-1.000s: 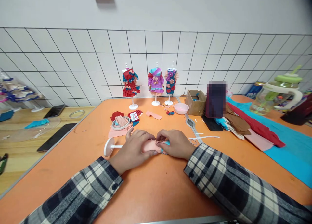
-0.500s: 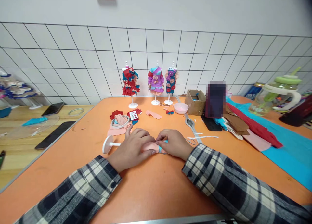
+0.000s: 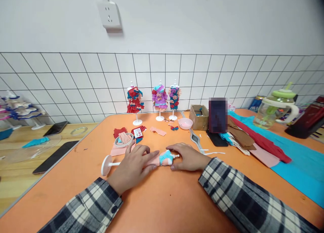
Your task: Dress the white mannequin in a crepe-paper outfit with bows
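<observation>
Mannequin — right hand now spread, blue bodice and neck uncovered.

cardboard box: matt brown | bowl, left of box: smooth pink plastic | table, under box: smooth orange, faint sheen | lying mannequin, nearer than box: smooth white plastic stand, matt cloth wrap | jug, right of box: glossy, transparent

Right hand: its pinch is released; drawn back, thumb and fingers now parted around the neck end of the mannequin.
Blue top: mostly covered earlier, now uncovered.
Neck: now showing.
Wall socket: now wholly in view.
</observation>
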Demonstrator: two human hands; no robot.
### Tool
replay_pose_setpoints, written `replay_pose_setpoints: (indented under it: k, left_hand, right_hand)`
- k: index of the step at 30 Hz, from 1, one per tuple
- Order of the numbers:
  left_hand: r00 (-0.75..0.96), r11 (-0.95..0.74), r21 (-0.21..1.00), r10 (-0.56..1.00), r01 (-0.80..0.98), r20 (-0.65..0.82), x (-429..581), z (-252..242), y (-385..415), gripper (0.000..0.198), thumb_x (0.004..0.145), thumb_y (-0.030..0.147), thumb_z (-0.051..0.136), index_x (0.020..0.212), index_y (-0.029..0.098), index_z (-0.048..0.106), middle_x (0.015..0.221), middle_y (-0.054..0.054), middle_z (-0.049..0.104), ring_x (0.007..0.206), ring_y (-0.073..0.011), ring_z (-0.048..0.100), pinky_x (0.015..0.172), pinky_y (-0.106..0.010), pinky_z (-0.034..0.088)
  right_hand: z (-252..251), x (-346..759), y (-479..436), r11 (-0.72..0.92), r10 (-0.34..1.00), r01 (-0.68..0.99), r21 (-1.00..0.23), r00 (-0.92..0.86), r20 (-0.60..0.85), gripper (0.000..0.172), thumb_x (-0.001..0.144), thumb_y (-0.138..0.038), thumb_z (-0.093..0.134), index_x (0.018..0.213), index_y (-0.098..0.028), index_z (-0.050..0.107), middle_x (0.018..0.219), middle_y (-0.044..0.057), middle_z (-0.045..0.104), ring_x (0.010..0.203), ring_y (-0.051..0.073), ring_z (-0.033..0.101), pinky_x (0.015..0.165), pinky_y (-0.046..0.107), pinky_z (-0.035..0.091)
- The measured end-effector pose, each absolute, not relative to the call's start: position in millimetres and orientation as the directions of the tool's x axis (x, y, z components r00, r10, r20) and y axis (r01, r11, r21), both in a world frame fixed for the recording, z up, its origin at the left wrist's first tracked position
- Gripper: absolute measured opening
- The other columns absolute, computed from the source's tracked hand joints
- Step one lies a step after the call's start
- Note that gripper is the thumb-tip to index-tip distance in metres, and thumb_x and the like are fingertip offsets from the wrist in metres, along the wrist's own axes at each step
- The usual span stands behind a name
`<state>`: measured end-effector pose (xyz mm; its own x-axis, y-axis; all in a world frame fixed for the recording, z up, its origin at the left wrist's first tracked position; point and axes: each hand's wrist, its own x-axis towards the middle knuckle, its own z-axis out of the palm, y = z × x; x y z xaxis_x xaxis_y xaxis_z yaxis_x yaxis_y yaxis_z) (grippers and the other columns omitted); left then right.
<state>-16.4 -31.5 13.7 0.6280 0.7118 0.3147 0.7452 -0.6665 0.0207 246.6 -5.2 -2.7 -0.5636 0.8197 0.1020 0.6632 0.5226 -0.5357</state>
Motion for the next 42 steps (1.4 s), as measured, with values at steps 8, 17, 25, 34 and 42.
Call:
replay_pose_setpoints:
  k: [8, 17, 25, 34, 42]
  left_hand:
    - [0.622, -0.652, -0.027, 0.710, 0.758, 0.329, -12, 16, -34, 0.029, 0.093, 0.038, 0.051, 0.120, 0.034, 0.062, 0.099, -0.003, 0.059, 0.097, -0.0244, 0.057, 0.104, -0.059, 0.020]
    - [0.448, -0.522, -0.084, 0.625, 0.849, 0.639, -31, 40, -43, 0.075, 0.084, 0.054, 0.058, 0.146, 0.020, 0.035, 0.129, -0.016, 0.055, 0.121, -0.0341, 0.048, 0.107, -0.054, 0.028]
    - [0.431, -0.481, 0.285, 0.875, 0.829, 0.221, -67, 48, -22, 0.056, 0.087, 0.056, 0.052, 0.134, 0.025, 0.053, 0.132, -0.009, 0.060, 0.117, -0.0295, 0.057, 0.096, -0.038, 0.046]
    - [0.239, -0.277, 0.808, 0.955, 0.520, 0.174, -30, 15, -12, 0.034, 0.085, 0.049, 0.055, 0.085, 0.020, 0.071, 0.072, -0.003, 0.072, 0.070, -0.0195, 0.067, 0.065, -0.027, 0.051]
    - [0.062, -0.274, 0.934, 0.962, 0.228, 0.267, 44, -9, -6, 0.030, 0.079, 0.041, 0.065, 0.089, 0.014, 0.073, 0.081, -0.009, 0.076, 0.072, -0.0209, 0.071, 0.066, -0.029, 0.056]
  right_hand:
    - [-14, 237, -3, 0.553, 0.824, 0.659, -0.510, -0.523, 0.218, 0.060, 0.067, -0.037, 0.080, 0.122, -0.026, 0.059, 0.114, 0.005, 0.066, 0.104, 0.027, 0.058, 0.089, 0.043, 0.043]
    - [-7, 237, -3, 0.698, 0.674, 0.575, -0.426, -0.326, 0.663, 0.055, 0.081, -0.003, 0.050, 0.131, -0.027, 0.045, 0.134, 0.009, 0.050, 0.126, 0.024, 0.047, 0.105, 0.046, 0.040]
    - [-3, 244, -1, 0.844, 0.405, 0.487, -0.223, -0.309, 0.860, 0.057, 0.079, 0.006, 0.041, 0.122, -0.031, 0.048, 0.137, 0.008, 0.042, 0.107, 0.018, 0.057, 0.093, 0.043, 0.049]
    - [-7, 224, -3, 0.409, 0.902, 0.201, -0.890, 0.055, 0.427, 0.065, 0.082, -0.022, 0.052, 0.144, -0.024, 0.029, 0.136, 0.015, 0.050, 0.110, 0.024, 0.057, 0.081, 0.039, 0.054]
    - [1, 223, -14, 0.594, 0.745, 0.391, -0.703, 0.062, 0.664, 0.044, 0.090, -0.038, 0.052, 0.132, -0.024, 0.053, 0.135, 0.011, 0.054, 0.125, 0.026, 0.049, 0.097, 0.043, 0.046]
